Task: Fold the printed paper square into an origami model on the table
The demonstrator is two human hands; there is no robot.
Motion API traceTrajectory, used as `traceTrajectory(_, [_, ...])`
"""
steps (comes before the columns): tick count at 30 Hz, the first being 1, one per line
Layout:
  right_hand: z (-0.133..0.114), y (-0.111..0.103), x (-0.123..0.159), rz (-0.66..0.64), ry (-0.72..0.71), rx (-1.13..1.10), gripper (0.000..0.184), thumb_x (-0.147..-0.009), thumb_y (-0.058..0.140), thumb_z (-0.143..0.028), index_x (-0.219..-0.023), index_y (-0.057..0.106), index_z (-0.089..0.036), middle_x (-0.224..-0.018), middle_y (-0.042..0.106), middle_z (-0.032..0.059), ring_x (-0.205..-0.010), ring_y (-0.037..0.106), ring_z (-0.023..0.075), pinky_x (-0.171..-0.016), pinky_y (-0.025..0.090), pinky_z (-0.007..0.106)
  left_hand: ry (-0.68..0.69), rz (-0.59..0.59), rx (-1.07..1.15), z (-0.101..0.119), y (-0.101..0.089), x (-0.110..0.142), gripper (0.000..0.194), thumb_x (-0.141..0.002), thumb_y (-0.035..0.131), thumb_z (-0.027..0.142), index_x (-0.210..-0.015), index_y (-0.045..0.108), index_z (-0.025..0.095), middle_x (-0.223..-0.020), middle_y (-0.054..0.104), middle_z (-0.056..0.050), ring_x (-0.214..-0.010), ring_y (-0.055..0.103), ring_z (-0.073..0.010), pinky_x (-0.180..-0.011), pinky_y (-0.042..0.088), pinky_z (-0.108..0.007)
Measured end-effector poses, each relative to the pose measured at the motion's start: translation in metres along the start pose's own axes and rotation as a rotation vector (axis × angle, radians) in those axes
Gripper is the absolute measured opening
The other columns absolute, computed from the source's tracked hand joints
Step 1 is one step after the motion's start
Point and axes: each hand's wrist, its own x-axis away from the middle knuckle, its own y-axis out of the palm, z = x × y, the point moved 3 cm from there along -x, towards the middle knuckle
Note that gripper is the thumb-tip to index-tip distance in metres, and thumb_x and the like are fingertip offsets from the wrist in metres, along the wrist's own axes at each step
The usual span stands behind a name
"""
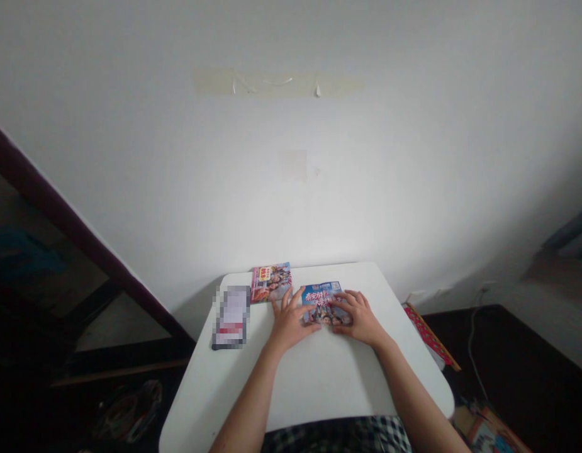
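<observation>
A printed leaflet (323,296) in blue and pink, with large lettering and pictured faces, lies on the white table (319,390) under my fingers. My left hand (289,319) rests at its left side, fingers spread, with the thumb and index finger reaching onto it. From the other side my right hand (357,316) touches the leaflet, its fingers apart and slightly bent over the right part. The thumbs of both hands are near the leaflet's lower edge. A second colourful leaflet (270,282), with a yellow price patch, lies just beyond my left fingertips.
A phone (231,316), blurred out, lies at the table's left side. The table's far edge meets a white wall (291,214) with old tape (276,83) on it. A dark-framed opening (83,201) is at left. A cable (472,340) runs down at right.
</observation>
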Motion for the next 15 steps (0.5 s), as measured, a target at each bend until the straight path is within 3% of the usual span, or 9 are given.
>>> traceTrajectory(4, [0.002,0.001,0.000,-0.016,-0.013,-0.033,0.069,-0.070,0.080,-0.045,-0.134,0.058,-0.039,-0.148,0.051,0.0017,-0.140,0.034,0.0358,-0.117,0.018,0.063,-0.028,0.057,0.023,-0.003,0.003,-0.001,0.032,-0.081,0.068,0.055,-0.109,0.073,0.041,-0.153,0.047,0.001,-0.146,0.028,-0.0336,-0.118,0.004,-0.070])
traceTrajectory(11, [0.013,0.005,-0.002,0.118,-0.061,-0.142,0.029,-0.085,0.065,-0.031,-0.113,0.072,-0.033,-0.131,0.065,0.0019,-0.134,0.042,0.0302,-0.112,0.035,0.056,-0.036,0.142,0.057,-0.007,0.006,-0.003,0.023,-0.087,0.060,0.054,-0.097,0.076,0.040,-0.145,0.055,0.002,-0.143,0.033,-0.0336,-0.116,0.004,-0.073])
traceTrajectory(15, [0.019,0.009,-0.002,0.161,-0.059,-0.207,0.020,-0.088,0.062,-0.031,-0.104,0.074,-0.031,-0.124,0.068,0.0036,-0.132,0.045,0.0289,-0.111,0.038,0.052,-0.027,0.162,0.054,-0.008,0.003,-0.004,0.022,-0.086,0.063,0.053,-0.092,0.077,0.038,-0.142,0.058,0.002,-0.142,0.035,-0.0329,-0.117,0.009,-0.069])
